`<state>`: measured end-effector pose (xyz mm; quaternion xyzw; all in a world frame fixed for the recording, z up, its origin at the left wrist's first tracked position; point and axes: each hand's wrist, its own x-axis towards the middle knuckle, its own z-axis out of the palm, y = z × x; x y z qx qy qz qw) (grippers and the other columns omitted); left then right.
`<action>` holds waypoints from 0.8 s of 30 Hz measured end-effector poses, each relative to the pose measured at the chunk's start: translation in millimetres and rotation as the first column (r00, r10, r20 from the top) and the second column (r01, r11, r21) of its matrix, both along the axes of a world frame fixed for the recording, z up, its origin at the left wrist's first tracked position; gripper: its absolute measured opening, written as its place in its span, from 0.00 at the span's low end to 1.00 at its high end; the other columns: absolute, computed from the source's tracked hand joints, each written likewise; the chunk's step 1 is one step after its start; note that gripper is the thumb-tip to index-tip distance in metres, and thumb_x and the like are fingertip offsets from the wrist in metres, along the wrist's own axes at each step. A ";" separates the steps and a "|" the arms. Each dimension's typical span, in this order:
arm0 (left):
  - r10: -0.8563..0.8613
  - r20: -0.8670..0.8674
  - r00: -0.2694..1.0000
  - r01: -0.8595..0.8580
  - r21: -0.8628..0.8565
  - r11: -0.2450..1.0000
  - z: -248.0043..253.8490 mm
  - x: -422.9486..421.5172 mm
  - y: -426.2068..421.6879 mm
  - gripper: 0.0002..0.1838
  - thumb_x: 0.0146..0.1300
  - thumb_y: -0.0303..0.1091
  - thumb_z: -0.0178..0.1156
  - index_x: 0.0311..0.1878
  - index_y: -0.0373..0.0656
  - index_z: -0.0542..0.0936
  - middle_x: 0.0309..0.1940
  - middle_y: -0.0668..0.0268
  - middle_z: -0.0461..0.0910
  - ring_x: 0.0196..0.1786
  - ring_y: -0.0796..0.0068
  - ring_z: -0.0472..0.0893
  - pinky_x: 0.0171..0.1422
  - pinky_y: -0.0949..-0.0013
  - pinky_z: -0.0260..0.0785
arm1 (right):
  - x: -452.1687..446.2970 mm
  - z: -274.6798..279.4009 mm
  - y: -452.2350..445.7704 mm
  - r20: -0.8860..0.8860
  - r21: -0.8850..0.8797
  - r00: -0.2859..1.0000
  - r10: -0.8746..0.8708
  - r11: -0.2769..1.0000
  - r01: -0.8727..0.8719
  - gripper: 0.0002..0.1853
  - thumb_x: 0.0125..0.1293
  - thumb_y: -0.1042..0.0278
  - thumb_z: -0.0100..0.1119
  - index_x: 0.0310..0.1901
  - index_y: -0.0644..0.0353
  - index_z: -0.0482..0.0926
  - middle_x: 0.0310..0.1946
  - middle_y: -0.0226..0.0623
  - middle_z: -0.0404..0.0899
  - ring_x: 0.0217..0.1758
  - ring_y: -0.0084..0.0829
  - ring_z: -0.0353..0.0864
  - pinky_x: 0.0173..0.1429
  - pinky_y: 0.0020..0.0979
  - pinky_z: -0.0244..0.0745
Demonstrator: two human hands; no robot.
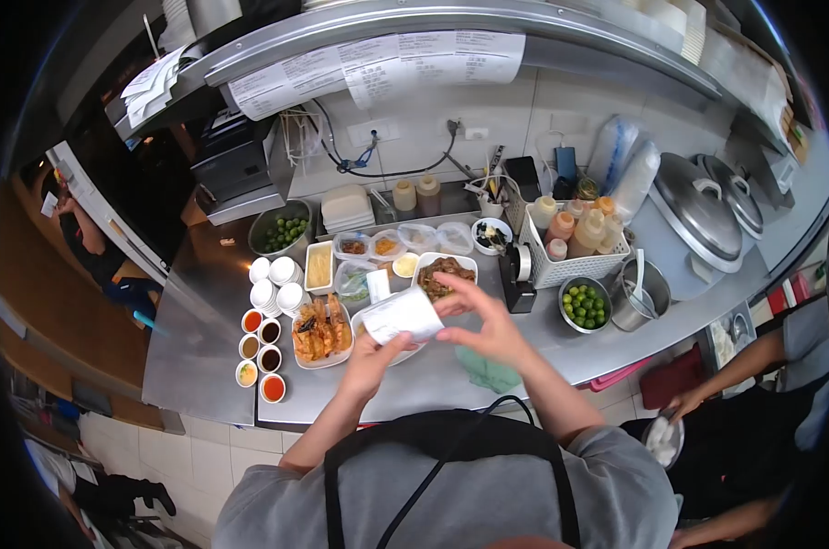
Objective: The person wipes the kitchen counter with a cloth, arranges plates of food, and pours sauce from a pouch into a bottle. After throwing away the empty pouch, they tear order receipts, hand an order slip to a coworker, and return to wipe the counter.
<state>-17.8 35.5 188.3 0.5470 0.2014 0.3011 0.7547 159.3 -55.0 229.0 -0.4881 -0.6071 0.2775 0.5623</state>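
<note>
My left hand is closed on a curled white paper slip with faint print, held above the counter. At its right end is my right hand, fingers spread and thumb close to the paper's edge; whether it touches I cannot tell. Just left of my left hand sits a tray of fried shrimp. Beyond the slip, a white container of brown meat is partly covered by my right fingers. A white container under the slip is mostly hidden. Right of it lies a green cloth.
Sauce cups and stacked white cups stand left. Several lidded tubs line the back. Rightward are a tape dispenser, a bottle basket, a lime bowl and a metal pot. A co-worker's hand holds a bowl.
</note>
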 end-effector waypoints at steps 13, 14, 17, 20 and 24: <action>-0.389 0.537 0.749 0.663 -0.608 0.437 -56.3 53.6 33.2 0.37 0.56 0.62 0.43 0.59 0.40 0.60 0.57 0.56 0.63 0.60 0.60 0.64 0.63 0.59 0.56 | -39.0 -17.2 -34.0 -0.313 -0.161 0.876 -0.367 0.930 0.331 0.21 0.56 0.78 0.52 0.54 0.59 0.66 0.30 0.27 0.74 0.34 0.18 0.74 0.42 0.22 0.68; -0.344 0.480 0.807 0.590 -0.622 0.515 -56.0 55.5 40.3 0.31 0.60 0.57 0.44 0.57 0.41 0.63 0.55 0.56 0.66 0.58 0.61 0.67 0.63 0.59 0.57 | -43.9 -21.1 -30.9 -0.313 -0.168 0.868 -0.386 0.922 0.350 0.21 0.56 0.78 0.52 0.54 0.59 0.66 0.30 0.27 0.74 0.34 0.18 0.74 0.42 0.22 0.68; -0.282 0.280 0.918 0.396 -0.701 0.593 -55.5 49.7 73.6 0.20 0.61 0.42 0.51 0.53 0.44 0.66 0.47 0.59 0.72 0.50 0.67 0.72 0.57 0.62 0.62 | -59.2 -26.6 -25.7 -0.180 -0.243 0.867 -0.465 0.875 0.419 0.21 0.56 0.79 0.52 0.53 0.59 0.67 0.28 0.26 0.73 0.32 0.16 0.72 0.41 0.20 0.67; -0.114 0.221 0.969 0.240 -0.705 0.667 -54.4 43.7 112.3 0.19 0.59 0.37 0.54 0.53 0.42 0.66 0.44 0.61 0.74 0.45 0.69 0.74 0.52 0.66 0.66 | -73.4 -20.7 -32.3 -0.322 -0.201 0.877 -0.356 0.931 0.305 0.15 0.57 0.80 0.51 0.48 0.63 0.71 0.28 0.26 0.72 0.30 0.14 0.68 0.34 0.16 0.62; -0.250 0.225 0.942 0.317 -0.351 0.881 -26.8 37.2 109.7 0.16 0.61 0.34 0.52 0.50 0.37 0.68 0.42 0.61 0.75 0.40 0.70 0.77 0.46 0.71 0.69 | -59.3 -29.7 -36.0 0.020 -0.142 0.683 -0.730 0.674 0.725 0.11 0.57 0.79 0.47 0.40 0.63 0.77 0.27 0.28 0.68 0.28 0.18 0.63 0.31 0.19 0.57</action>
